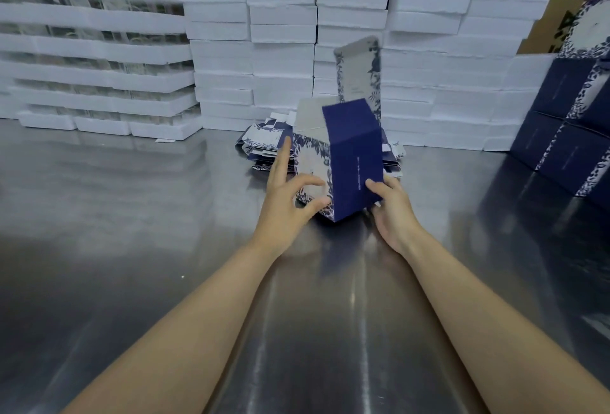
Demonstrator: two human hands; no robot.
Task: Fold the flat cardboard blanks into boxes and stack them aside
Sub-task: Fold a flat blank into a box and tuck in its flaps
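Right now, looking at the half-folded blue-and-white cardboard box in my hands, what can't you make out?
All head view.
- White print line on the half-folded blue-and-white cardboard box: too small to read.
- Box underside: hidden by the box and right hand.
- Raised lid flap: motion-blurred.
- Pile of flat printed blanks: mostly behind the box and left hand.
- Stack of dark blue folded boxes: cut off by right edge.

One head-worn wide-angle view looks forward and down along both forearms onto the steel worktop (132,215). It sits close. White foam stacks (284,34) fill the far edge.
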